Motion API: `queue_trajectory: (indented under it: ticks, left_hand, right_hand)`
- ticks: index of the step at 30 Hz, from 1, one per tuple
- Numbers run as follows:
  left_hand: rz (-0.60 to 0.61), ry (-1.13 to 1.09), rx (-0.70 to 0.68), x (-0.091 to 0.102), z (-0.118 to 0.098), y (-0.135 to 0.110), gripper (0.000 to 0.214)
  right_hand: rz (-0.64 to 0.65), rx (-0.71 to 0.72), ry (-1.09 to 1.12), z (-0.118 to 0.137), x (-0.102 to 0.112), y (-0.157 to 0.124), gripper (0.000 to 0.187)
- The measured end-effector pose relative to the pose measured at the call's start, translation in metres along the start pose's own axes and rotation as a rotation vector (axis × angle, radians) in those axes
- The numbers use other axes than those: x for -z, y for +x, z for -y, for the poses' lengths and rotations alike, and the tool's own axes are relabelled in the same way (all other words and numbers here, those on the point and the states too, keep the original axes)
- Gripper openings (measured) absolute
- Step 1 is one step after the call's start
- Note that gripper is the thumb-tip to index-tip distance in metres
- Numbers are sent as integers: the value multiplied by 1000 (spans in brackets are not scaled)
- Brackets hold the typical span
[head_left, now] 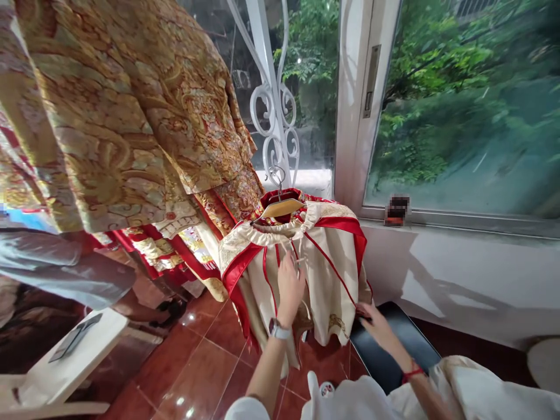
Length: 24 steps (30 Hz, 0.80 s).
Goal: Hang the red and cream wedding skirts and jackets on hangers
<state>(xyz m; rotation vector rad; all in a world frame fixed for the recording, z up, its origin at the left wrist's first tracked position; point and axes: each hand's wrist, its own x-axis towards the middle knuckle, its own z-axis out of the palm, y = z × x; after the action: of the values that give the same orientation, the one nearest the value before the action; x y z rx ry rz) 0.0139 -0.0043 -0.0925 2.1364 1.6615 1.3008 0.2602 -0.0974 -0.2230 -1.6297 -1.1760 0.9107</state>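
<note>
A cream and red embroidered garment hangs on a wooden hanger in front of the window. My left hand, with a watch on its wrist, reaches up the front of the garment and pinches a thin red tie near the waist. My right hand, with a red band on its wrist, lies at the garment's lower right hem, fingers closed on the cloth edge above a black seat.
Gold and red brocade robes hang at upper left. Another person's grey sleeve reaches in at left. A white stool holds a phone. White window frame and sill sit behind; red tiled floor lies below.
</note>
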Motion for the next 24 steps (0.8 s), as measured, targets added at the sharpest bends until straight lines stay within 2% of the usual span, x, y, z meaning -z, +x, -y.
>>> queue_trajectory:
  ticks: [3,5,6,8,10,13,15,16,18,21,23,24]
  left_hand:
    - [-3,-123,159,-15,18,-40,54]
    - [66,-181,257,-15,25,-63,47]
    - [115,-201,295,-12,27,-73,45]
    - [249,-220,362,-4,29,-91,41]
    - [396,-191,402,9,31,-108,39]
    - [656,-113,375,35,32,-129,36]
    - [838,-129,301,54,29,-136,36]
    - [889,-160,253,64,25,-135,37]
    - [851,-207,121,82,12,-122,43]
    - [560,-128,-122,99,-13,-71,46]
    - [336,20,-251,102,-25,-22,45]
    - [244,112,-292,100,-29,3,45]
  right_hand:
    - [241,163,260,65,-43,-8,31]
    - [376,261,332,118,-64,-5,32]
    - [389,297,333,144,-73,2,32]
    - [315,340,253,185,-87,25,30]
    - [179,360,103,211,-100,54,22]
    - [10,388,-3,226,-118,86,13]
    - [-37,432,-40,227,-126,94,12]
    - [-51,453,-81,227,-128,94,13]
    - [-75,456,-201,224,-130,91,11]
    - [-46,387,-299,219,-127,86,10]
    - [14,357,-176,217,-122,88,17]
    - [64,319,-39,217,-119,90,22]
